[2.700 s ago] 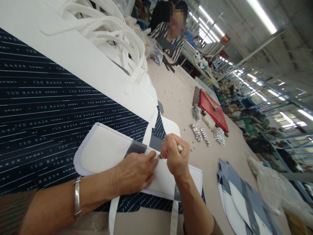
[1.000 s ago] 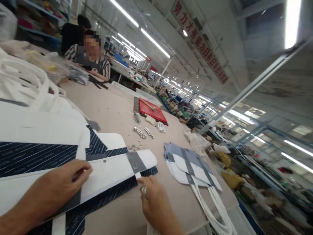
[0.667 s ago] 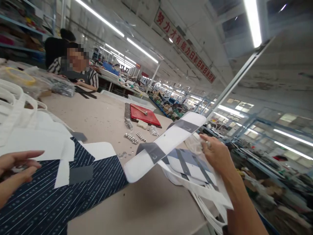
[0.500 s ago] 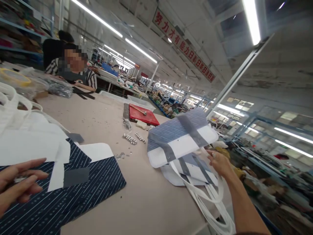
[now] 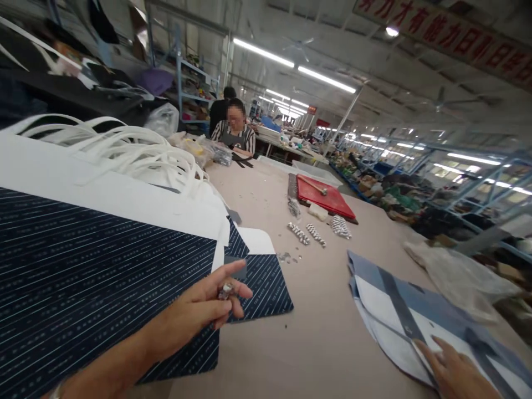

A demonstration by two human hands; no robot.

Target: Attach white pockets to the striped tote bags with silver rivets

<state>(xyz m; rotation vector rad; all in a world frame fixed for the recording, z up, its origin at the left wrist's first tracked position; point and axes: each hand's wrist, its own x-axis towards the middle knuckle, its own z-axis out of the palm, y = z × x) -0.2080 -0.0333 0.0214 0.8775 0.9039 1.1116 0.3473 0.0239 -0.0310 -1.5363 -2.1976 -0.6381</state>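
Observation:
My left hand (image 5: 216,299) is held over the dark navy striped panels, index finger stretched out. Its other fingers curl around small silvery metal pieces (image 5: 226,290), whose exact kind I cannot make out. Below and left of it spread the navy panels (image 5: 103,266) with white upper bands and white strap handles (image 5: 137,147). At lower right, my right hand (image 5: 455,368) rests with fingers apart on a blue-and-white bag panel (image 5: 409,310) with dark grey strips. This panel lies on others at the table's right side; the picture's edge cuts off part of it.
Rows of silvery metal pieces (image 5: 299,233) and loose bits lie mid-table. Behind them a mallet (image 5: 318,187) rests on a red pad (image 5: 332,200). Clear plastic (image 5: 453,271) hangs at the right edge. A person in striped sleeves (image 5: 249,138) sits at the far end.
My view has swung left. The blue-and-white panel, raised in my right hand before, now lies flat at the right. My left hand has come further in over the navy panels.

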